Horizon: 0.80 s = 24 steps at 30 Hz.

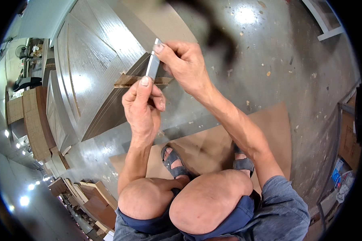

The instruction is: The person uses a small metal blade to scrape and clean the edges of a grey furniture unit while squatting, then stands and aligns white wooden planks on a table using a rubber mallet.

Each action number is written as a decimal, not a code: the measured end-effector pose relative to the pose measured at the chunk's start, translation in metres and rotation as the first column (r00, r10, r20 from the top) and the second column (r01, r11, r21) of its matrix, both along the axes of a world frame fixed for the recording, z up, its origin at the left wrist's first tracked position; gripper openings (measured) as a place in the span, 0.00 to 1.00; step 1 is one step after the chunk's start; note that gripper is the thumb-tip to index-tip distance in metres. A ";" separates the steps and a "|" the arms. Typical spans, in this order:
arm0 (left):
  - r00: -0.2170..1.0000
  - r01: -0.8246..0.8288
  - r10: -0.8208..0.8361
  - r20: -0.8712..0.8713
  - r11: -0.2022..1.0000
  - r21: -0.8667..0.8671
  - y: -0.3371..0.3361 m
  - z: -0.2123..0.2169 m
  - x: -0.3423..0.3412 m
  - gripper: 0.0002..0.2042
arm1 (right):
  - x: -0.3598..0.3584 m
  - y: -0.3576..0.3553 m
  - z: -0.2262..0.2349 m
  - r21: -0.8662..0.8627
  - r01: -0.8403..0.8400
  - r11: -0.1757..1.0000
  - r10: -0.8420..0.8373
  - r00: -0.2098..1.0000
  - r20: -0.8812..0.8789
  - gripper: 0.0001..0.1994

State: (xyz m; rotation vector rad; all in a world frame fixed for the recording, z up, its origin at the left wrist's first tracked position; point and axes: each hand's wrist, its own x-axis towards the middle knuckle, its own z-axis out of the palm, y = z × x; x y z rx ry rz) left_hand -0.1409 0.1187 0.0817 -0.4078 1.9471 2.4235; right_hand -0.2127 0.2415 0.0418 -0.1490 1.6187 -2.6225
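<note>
Between both hands I hold a slim, flat, silver-grey bar [152, 66] with a pale tip; its exact kind does not show. My left hand [142, 105] pinches the near end between thumb and fingers. Closed on the far end is my right hand [185, 63], its thumb lying along the bar. Just beyond and to the left of my hands lies a stack of grey wood-grain panels [90, 50] with diagonal grooves. A brown cardboard strip [126, 80] wraps the stack's near corner, partly hidden behind the bar and my left hand.
Under my sandalled feet, a brown cardboard sheet [265, 126] covers part of the speckled concrete floor [269, 72]. A white frame [330, 33] stands at far right. Shelving with boxes [348, 136] lines the right side; wooden boards [96, 201] lie at lower left. A dark blurred shape crosses the top.
</note>
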 end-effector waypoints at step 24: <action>0.998 0.033 -0.036 0.054 0.998 0.049 0.024 0.003 0.005 0.15 | -0.009 0.015 -0.008 -0.060 -0.171 0.984 0.177 0.976 0.124 0.18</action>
